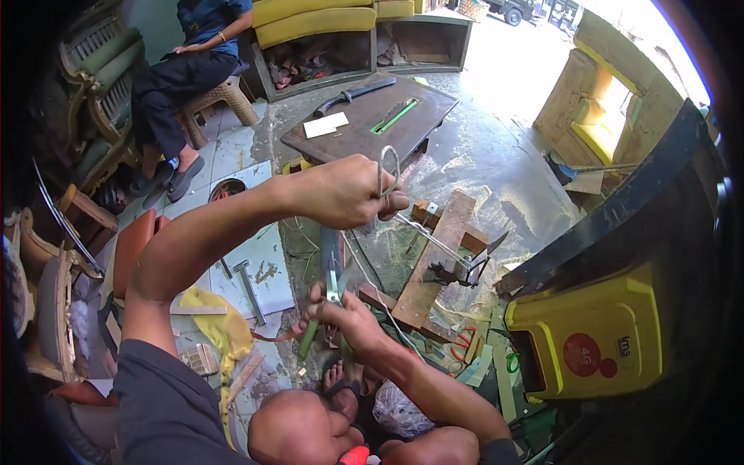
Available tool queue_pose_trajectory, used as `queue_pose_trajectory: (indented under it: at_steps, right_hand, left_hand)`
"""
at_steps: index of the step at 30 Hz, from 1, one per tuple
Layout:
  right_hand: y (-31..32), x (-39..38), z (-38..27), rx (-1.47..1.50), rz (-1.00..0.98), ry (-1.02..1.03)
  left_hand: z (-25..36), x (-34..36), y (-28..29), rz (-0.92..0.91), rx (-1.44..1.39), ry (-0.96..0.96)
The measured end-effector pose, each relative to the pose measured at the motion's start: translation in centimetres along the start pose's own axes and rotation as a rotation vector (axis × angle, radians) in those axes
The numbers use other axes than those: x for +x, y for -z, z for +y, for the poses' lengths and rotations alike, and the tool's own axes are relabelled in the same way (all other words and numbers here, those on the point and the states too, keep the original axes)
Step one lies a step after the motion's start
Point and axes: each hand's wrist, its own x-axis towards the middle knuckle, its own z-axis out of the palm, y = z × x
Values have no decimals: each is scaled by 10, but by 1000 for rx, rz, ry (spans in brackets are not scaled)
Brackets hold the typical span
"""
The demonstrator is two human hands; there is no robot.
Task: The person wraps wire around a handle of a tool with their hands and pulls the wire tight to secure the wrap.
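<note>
My left hand point(353, 192) is raised in front of me, its fingers closed round a grey cord point(389, 163) that makes a loop above the knuckles. Pale strands point(430, 236) stretch from near that hand down to a dark metal fixture point(459, 271) on a wooden plank point(438, 263); whether they join the loop I cannot tell. Lower and nearer to me, my right hand point(345, 319) grips what look like metal scissors point(333, 288), blades pointing away and partly blurred. Just left of them lies a green stick-like handle point(308, 339).
A low dark table point(372, 116) bears a black-handled tool and a white card. Ahead left, a person point(205, 62) sits on a woven stool point(221, 105). At right stands a yellow plastic box-like seat point(593, 333). A hammer point(249, 291), yellow cloth point(219, 325) and orange-handled pliers point(466, 343) lie around me.
</note>
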Motion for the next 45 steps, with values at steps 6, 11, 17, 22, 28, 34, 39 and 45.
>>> queue_pose_trajectory:
  at_steps: [6, 11, 17, 22, 28, 34, 39, 45]
  right_hand:
    - [-24, 15, -38, 242, 74, 43]
    - [-8, 24, -28, 385, -1, -4]
    - [-18, 30, -42, 353, 151, 47]
    - [8, 40, -48, 408, -100, 84]
    - [-2, 41, -43, 369, 29, 80]
    - [-15, 33, -46, 352, 84, 106]
    - [-6, 30, -49, 462, 17, 90]
    - [-8, 27, -44, 480, 17, 106]
  left_hand:
    - [2, -5, -2, -41, -23, -12]
    - [0, -11, -9, 45, -60, -160]
    - [11, -15, -8, 6, -145, -106]
    - [17, -16, -7, -51, -30, -38]
    - [10, -18, -9, -54, -15, -51]
    - [12, -17, -2, -33, -89, 29]
    - [4, -19, -7, -47, -34, -8]
    - [5, -17, -9, -19, -66, 18]
